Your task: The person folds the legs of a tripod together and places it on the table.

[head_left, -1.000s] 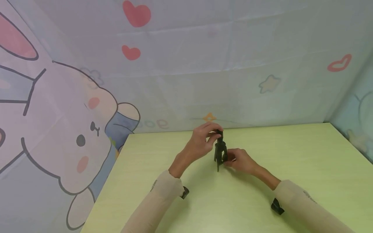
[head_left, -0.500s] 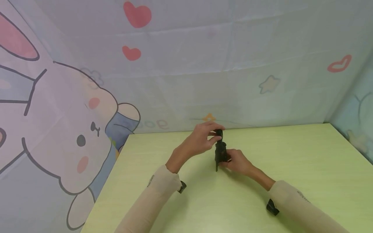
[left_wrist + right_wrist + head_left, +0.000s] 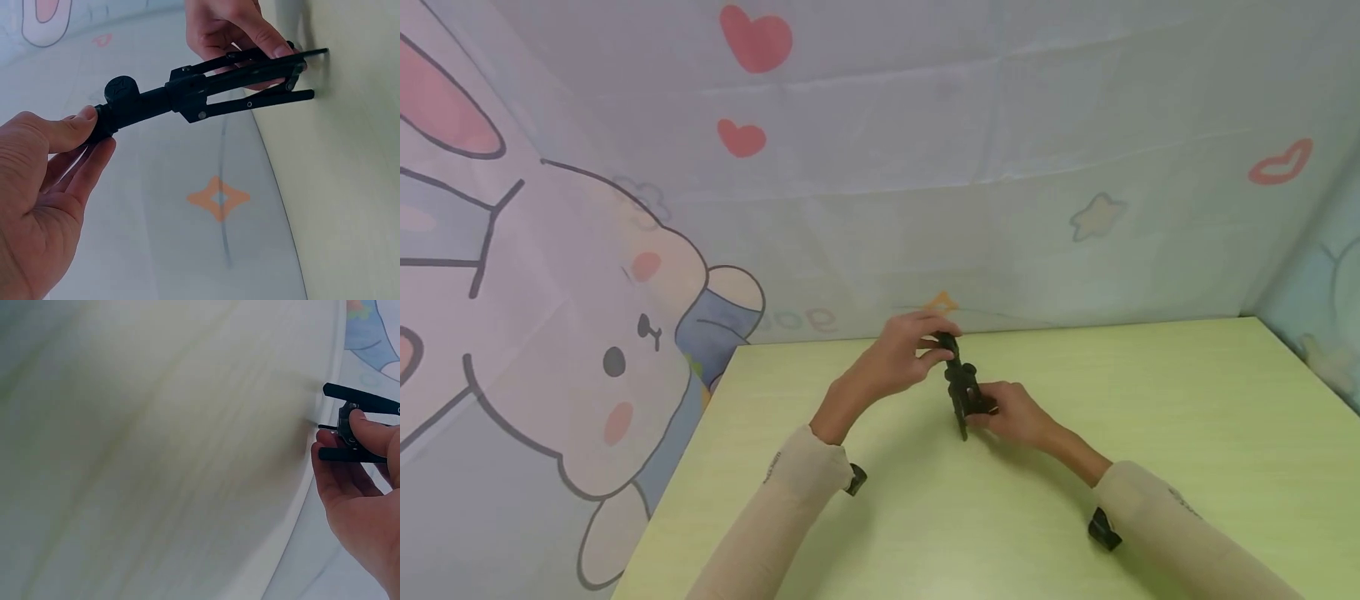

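Note:
A small black tripod (image 3: pixel 958 382) with a knob (image 3: pixel 120 92) near its top is held between both hands over the table. My left hand (image 3: pixel 891 357) pinches its top end between thumb and fingers. Lower down, my right hand (image 3: pixel 1017 414) grips the legs from the right, its thumb pressed on the hinged brace (image 3: pixel 347 425) in the right wrist view. The legs stand only a little apart, and the tripod leans with its top to the left. In the left wrist view the leg tips lie close to the tabletop; whether they touch it I cannot tell.
The pale yellow-green table (image 3: pixel 925 525) extends around both arms. Behind it hangs a light cloth backdrop (image 3: pixel 880 225) with printed hearts and a rabbit, meeting the table's far edge. Black devices sit under both wrists, by the beige sleeves (image 3: pixel 775 500).
My left hand has moved a little left with the tripod's top, which has gone from upright to leaning left. My right hand has closed farther round the legs.

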A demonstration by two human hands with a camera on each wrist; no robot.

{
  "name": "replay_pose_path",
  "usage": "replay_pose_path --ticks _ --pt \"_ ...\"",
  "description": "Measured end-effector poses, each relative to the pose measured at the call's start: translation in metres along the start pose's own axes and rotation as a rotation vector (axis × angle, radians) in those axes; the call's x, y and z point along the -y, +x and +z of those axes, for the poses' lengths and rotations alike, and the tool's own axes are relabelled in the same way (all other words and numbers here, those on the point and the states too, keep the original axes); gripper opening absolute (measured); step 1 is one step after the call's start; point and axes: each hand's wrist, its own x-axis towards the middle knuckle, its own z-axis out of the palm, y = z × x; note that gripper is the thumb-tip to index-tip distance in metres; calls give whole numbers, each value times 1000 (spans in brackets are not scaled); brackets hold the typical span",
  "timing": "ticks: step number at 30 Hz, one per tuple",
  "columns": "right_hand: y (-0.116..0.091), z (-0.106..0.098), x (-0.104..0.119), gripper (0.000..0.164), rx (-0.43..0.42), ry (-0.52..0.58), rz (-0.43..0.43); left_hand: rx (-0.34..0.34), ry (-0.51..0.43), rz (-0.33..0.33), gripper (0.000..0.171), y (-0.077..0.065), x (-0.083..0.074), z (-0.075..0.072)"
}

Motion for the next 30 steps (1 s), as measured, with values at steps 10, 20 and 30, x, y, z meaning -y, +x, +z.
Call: replay_pose_path --ticks 10,20,30 --pt "-8 -14 -9 15 13 -43 -61 -36 -4 -91 19 -20 13 -10" --pt "-21 -37 4 24 1 -71 31 -54 -73 -223 22 -42 30 -6" --pt "-26 -52 5 21 -84 -89 94 -19 -17 -285 23 -63 50 9"
